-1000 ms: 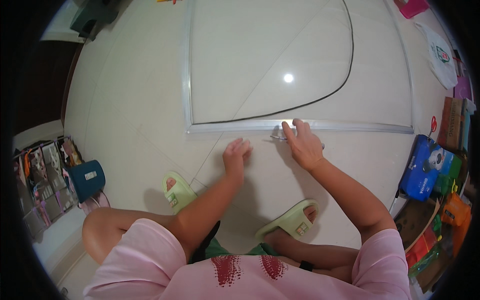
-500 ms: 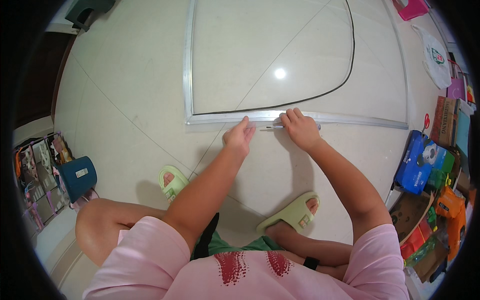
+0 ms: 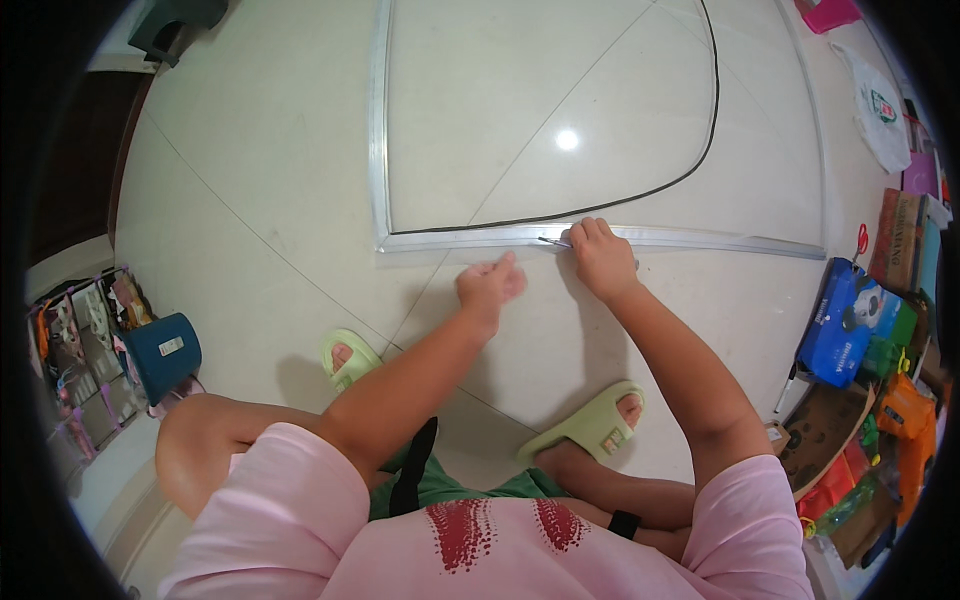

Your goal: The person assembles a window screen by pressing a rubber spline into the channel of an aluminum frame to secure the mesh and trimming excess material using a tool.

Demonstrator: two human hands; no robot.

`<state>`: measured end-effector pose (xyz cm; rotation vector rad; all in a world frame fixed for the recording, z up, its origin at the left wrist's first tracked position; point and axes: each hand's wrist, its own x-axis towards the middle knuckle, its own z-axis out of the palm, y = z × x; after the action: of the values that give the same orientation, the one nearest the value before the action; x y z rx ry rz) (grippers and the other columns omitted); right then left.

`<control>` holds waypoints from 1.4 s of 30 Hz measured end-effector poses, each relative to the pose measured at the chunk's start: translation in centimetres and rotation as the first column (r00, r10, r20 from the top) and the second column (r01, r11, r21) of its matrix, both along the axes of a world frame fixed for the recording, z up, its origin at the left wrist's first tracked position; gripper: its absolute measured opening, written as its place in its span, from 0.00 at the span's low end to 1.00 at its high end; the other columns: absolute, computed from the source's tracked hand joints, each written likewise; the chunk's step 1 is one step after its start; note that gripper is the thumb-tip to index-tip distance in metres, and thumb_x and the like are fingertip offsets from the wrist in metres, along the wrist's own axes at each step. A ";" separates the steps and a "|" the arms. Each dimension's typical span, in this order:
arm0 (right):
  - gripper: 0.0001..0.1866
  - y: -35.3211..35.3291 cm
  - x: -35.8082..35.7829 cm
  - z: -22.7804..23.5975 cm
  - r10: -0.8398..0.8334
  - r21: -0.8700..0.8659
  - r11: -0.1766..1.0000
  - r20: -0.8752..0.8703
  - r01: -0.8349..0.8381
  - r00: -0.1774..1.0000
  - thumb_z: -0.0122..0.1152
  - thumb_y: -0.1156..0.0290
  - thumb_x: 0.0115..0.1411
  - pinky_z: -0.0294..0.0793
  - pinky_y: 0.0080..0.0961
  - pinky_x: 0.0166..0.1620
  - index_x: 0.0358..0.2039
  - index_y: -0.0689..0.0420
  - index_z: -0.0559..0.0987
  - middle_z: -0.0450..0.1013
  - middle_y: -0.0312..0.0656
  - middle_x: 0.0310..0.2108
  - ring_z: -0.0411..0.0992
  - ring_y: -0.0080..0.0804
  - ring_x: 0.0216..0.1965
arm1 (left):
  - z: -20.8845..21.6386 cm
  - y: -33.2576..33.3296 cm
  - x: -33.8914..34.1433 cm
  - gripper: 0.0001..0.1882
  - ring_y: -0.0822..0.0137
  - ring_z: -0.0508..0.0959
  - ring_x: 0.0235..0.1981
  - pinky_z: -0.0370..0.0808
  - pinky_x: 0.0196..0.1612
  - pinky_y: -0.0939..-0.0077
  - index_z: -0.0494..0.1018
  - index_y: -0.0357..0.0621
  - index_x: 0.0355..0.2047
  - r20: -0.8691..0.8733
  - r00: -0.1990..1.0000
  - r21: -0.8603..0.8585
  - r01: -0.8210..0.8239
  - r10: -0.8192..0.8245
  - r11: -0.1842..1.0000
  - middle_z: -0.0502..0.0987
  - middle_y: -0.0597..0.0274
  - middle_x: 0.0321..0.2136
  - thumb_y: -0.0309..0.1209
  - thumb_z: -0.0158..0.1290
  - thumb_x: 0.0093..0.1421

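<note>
A silver metal frame (image 3: 460,239) lies flat on the floor, with clear sheeting along its near edge. A black rubber-like strip (image 3: 560,214) runs along the inner side of the near bar, then curves away to the far right. My right hand (image 3: 604,262) is closed round a screwdriver (image 3: 552,241), its thin shaft pointing left over the near bar. Part of the handle shows past the palm. My left hand (image 3: 490,284) hovers just in front of the near bar, apart from it; its fingers are smeared by motion, so their grip is unclear.
Green slippers (image 3: 585,425) are on my feet, close in front. To the right stand a blue box (image 3: 840,325), a cardboard box (image 3: 825,440), red scissors (image 3: 861,240) and a white plastic bag (image 3: 872,110). A rack (image 3: 95,370) with a teal bin (image 3: 165,355) is at left.
My left hand has drawn back from the near bar toward me. The screwdriver's tip has risen from the floor side onto the bar. My right hand has barely moved.
</note>
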<state>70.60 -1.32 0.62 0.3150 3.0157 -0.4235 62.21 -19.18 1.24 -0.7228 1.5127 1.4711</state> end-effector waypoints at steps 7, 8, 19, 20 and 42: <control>0.10 0.0 1.2 0.2 -0.126 -0.083 0.989 -0.061 0.121 0.990 0.58 0.82 0.43 0.75 0.29 0.29 0.28 0.56 0.72 0.67 0.38 0.31 0.69 0.36 0.38 | 2.9 0.1 -2.3 0.15 0.62 0.75 0.33 0.72 0.36 0.73 0.71 0.41 0.41 -0.613 0.295 -0.560 0.492 -0.733 0.667 0.75 0.55 0.36 0.32 0.60 0.55; 0.10 0.1 1.2 0.2 -0.122 -0.119 0.987 -0.072 0.113 0.990 0.58 0.82 0.43 0.74 0.30 0.29 0.28 0.56 0.72 0.67 0.37 0.31 0.69 0.36 0.38 | 2.4 0.0 -2.7 0.19 0.58 0.72 0.40 0.68 0.44 0.69 0.70 0.40 0.45 -0.680 0.139 -0.630 0.391 -0.720 0.671 0.72 0.53 0.42 0.32 0.60 0.54; 0.13 0.6 1.4 0.7 -0.133 -0.304 0.937 0.150 0.174 0.980 0.61 0.76 0.41 0.73 0.40 0.37 0.31 0.55 0.72 0.66 0.42 0.35 0.67 0.44 0.42 | -0.2 -2.0 -2.8 0.40 0.53 0.62 0.57 0.52 0.61 0.48 0.61 0.48 0.61 -0.637 -0.244 -0.715 0.541 -0.731 0.443 0.64 0.52 0.52 0.34 0.64 0.47; 0.13 0.8 1.4 0.6 -0.146 -0.306 0.934 0.147 0.185 0.978 0.60 0.75 0.42 0.73 0.40 0.37 0.31 0.55 0.72 0.66 0.42 0.35 0.67 0.43 0.42 | -0.2 -1.6 -2.5 0.39 0.54 0.62 0.56 0.52 0.60 0.48 0.63 0.51 0.60 -0.622 -0.258 -0.738 0.507 -0.739 0.445 0.64 0.53 0.51 0.34 0.64 0.46; 0.27 -0.1 -10.0 -0.9 -0.172 0.040 0.984 -0.082 0.176 0.982 0.55 0.71 0.54 0.59 0.51 0.57 0.57 0.48 0.72 0.57 0.42 0.65 0.57 0.46 0.62 | -1.1 -0.6 -2.3 0.32 0.57 0.64 0.51 0.50 0.58 0.52 0.72 0.49 0.46 -0.715 -0.162 -0.660 0.480 -0.680 0.578 0.65 0.59 0.43 0.35 0.68 0.37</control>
<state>60.63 -1.40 -0.23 0.5824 3.0898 -0.3863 59.92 -19.83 0.17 1.1937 2.4127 0.8908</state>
